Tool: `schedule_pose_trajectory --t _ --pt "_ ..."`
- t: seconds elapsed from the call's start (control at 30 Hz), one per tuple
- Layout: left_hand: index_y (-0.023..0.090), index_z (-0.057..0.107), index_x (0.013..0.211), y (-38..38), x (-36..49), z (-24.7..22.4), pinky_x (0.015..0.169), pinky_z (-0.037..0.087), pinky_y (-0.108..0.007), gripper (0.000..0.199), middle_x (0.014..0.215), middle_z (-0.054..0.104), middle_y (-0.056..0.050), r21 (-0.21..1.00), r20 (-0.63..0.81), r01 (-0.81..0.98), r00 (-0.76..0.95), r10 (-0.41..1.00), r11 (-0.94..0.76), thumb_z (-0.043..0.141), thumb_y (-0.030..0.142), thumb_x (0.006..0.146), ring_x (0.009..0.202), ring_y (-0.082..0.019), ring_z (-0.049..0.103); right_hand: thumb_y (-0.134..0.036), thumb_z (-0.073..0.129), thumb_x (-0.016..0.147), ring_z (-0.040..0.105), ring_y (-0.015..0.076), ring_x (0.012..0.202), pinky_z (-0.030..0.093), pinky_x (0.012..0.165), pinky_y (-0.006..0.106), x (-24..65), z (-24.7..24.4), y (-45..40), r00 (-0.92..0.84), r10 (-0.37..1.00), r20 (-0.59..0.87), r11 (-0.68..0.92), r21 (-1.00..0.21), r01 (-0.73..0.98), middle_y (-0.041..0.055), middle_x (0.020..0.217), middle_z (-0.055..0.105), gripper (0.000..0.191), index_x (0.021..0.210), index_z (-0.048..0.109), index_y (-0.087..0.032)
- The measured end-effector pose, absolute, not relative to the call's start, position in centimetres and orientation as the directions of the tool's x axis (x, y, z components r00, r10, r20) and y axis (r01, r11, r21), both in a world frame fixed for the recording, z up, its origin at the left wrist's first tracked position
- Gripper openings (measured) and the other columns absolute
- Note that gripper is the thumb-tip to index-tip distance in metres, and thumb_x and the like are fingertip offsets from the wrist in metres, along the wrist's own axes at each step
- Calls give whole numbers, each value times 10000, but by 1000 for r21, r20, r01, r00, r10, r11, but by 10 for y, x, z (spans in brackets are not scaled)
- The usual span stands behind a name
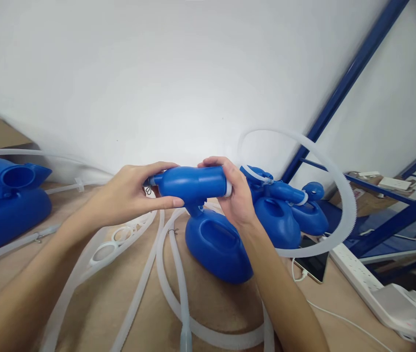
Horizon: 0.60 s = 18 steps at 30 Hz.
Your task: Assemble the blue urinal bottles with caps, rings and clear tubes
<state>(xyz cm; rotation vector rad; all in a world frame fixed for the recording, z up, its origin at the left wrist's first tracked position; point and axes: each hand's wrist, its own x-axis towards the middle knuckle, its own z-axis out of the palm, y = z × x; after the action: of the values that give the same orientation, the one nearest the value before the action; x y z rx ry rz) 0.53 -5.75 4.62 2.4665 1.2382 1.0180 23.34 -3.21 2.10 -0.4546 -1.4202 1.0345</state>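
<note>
Both hands grip a blue bottle's neck above the table.

The neck (pixel 193 183) lies level, its long axis running left to right, between the left hand (pixel 130 195) and the right hand (pixel 235 193). Left fingers curl shut around its narrow end; right fingers close over the white collar (pixel 227 188) at the wide end. The bottle (pixel 217 249) sits just below, on the table (pixel 211 303). The right palm hides where the ribbed hose (pixel 335 195) joins. More bottles (pixel 288 215) stand close behind the right hand; a phone (pixel 312 264) lies near.
</note>
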Motion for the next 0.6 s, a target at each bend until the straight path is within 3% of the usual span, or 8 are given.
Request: schedule_pose_trajectory --t 0.1,0.37,0.6 --pt "225 693 1311 -57 5 46 673 516 -264 646 970 754 -8 454 512 601 427 745 -657 778 626 811 690 -157 633 -490 544 994 692 244 1102 529 1018 409 238 17 -28 -175 738 652 618 -756 -213 47 1104 758 355 1145 752 -245" --pt "236 693 1347 -58 7 45 679 525 -268 691 1017 764 -12 467 539 592 398 742 -657 804 627 789 690 -154 625 -474 455 1023 688 261 1099 523 1048 455 240 12 -26 -149 627 764 737 -644 -204 56 1145 721 404 1248 719 -267" --pt "244 673 1372 -58 9 43 640 498 -281 751 915 770 -5 388 532 653 418 737 -650 757 706 786 628 -163 639 -715 241 1033 682 264 1081 523 1042 483 232 11 -33 -99 655 749 730 -661 -172 70 1109 686 665 1237 700 -280"
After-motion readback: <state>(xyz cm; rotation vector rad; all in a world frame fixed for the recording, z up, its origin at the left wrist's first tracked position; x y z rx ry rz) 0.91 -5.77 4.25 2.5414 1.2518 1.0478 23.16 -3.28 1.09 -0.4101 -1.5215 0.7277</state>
